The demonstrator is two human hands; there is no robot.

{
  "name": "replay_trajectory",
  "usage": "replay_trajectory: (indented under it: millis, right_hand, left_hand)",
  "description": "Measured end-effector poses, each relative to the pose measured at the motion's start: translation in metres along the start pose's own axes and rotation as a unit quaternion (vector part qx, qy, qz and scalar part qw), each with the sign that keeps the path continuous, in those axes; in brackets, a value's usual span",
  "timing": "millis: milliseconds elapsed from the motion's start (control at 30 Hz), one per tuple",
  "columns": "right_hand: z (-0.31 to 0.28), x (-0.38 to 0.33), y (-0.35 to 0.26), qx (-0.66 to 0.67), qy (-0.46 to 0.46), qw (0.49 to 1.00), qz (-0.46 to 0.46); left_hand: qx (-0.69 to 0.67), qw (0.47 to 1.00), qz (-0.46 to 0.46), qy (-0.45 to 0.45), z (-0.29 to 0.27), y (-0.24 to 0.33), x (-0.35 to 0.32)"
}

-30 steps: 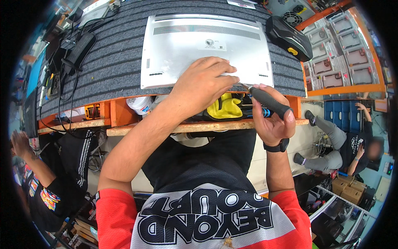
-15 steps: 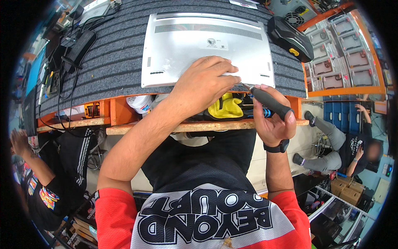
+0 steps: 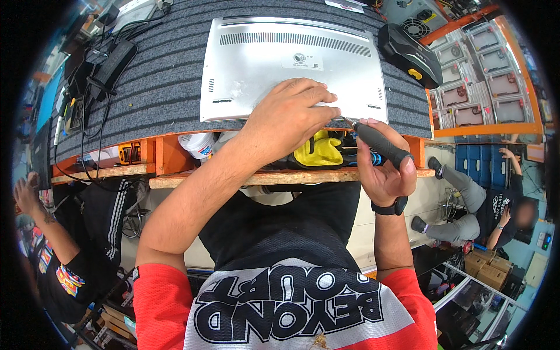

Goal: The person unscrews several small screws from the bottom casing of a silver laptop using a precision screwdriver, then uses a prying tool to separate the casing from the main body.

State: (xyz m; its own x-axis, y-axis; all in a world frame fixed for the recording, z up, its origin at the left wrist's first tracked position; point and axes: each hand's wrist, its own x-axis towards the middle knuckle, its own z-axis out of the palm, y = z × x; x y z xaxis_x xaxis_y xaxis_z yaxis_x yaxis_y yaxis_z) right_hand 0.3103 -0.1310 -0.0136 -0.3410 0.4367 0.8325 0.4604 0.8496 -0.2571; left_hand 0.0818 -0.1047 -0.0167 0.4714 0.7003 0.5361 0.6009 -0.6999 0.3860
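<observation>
A silver laptop [image 3: 256,76] lies underside up on the ribbed grey mat, its long vent strip at the far side. My left hand [image 3: 291,111] rests over its near edge, fingers bent together on the cover and thumb along the edge; their undersides are hidden. In my right hand [image 3: 385,175] is a screwdriver [image 3: 382,143] with a thick dark handle, held between thumb and fingers. Its thin metal shaft points left at the laptop's near edge, beside my left thumb. Whether the tip enters the seam is too small to tell.
Below the mat [image 3: 169,70], an open shelf holds a yellow-and-black item [image 3: 319,150] and a white tub [image 3: 197,144]. A black case [image 3: 411,55] sits right of the laptop; a power adapter [image 3: 116,67] and cables lie left. Other people are at both sides.
Both hands and the screwdriver keep nearly the same position at the laptop's edge. The whole view has shifted very slightly. At the far left, another person's hand has moved a little.
</observation>
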Motion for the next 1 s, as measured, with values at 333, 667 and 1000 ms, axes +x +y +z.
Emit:
replay_trajectory:
  millis: [333,667,1000]
  right_hand:
    - [0.003,0.0,0.001,0.006,0.027,1.0,-0.007]
    - [0.0,0.004,0.001,-0.014,0.013,1.0,-0.012]
    - [-0.025,0.023,-0.014,0.04,-0.082,0.994,0.056]
  left_hand:
    - [0.001,1.0,0.004,0.002,0.0,-0.001,0.0]
    - [-0.001,1.0,0.006,0.007,0.0,-0.001,0.001]
    - [0.007,1.0,0.0,-0.002,0.004,0.0,-0.001]
